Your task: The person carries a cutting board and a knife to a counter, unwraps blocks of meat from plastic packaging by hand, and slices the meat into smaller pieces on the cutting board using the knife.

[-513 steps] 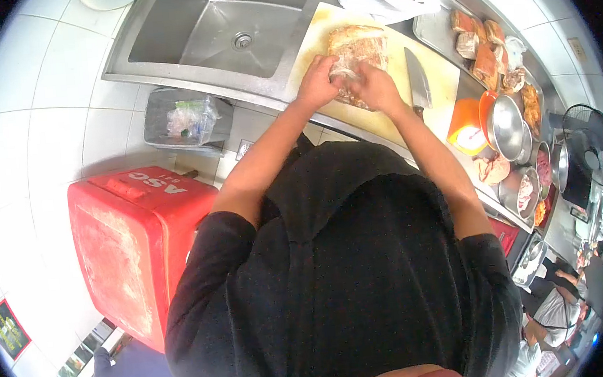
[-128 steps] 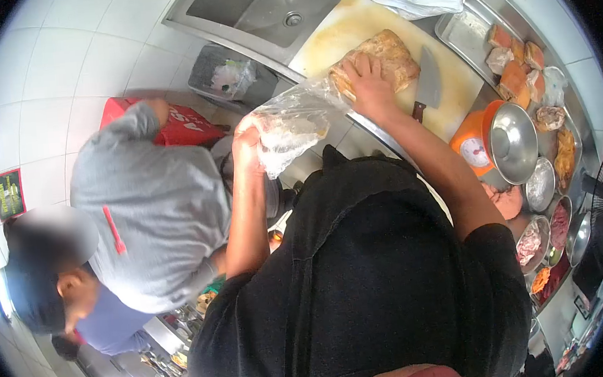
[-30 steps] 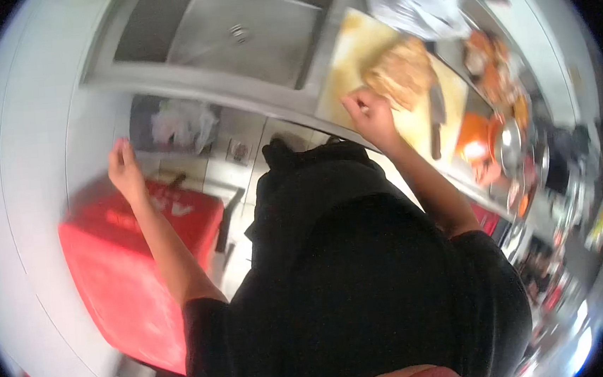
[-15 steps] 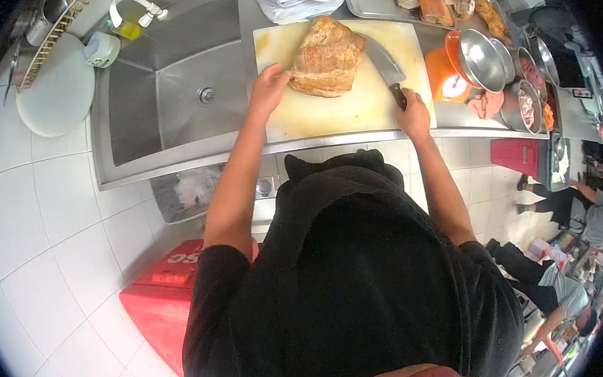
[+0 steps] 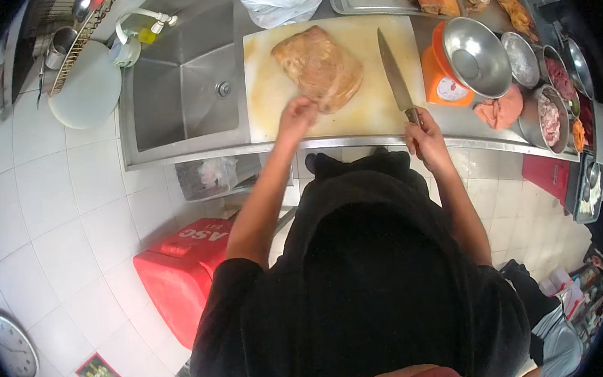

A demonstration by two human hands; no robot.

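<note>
The cutting board [image 5: 380, 111] is bounded by the sink [image 5: 180, 92] at left and an orange scale [image 5: 436, 82] at right; a strip is bared between one slab of meat [image 5: 320, 66] and one chef's knife [image 5: 395, 78]. The slab, golden-brown with paler patches, is laid on the board. The knife's handle is gripped by the right hand [image 5: 426, 139]. The left hand [image 5: 296, 120] is held, fingers curled, at the slab's near edge; whether anything is pinched cannot be told.

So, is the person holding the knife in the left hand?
No, the right hand holds the knife, while the left hand is at the edge of the meat.
</note>
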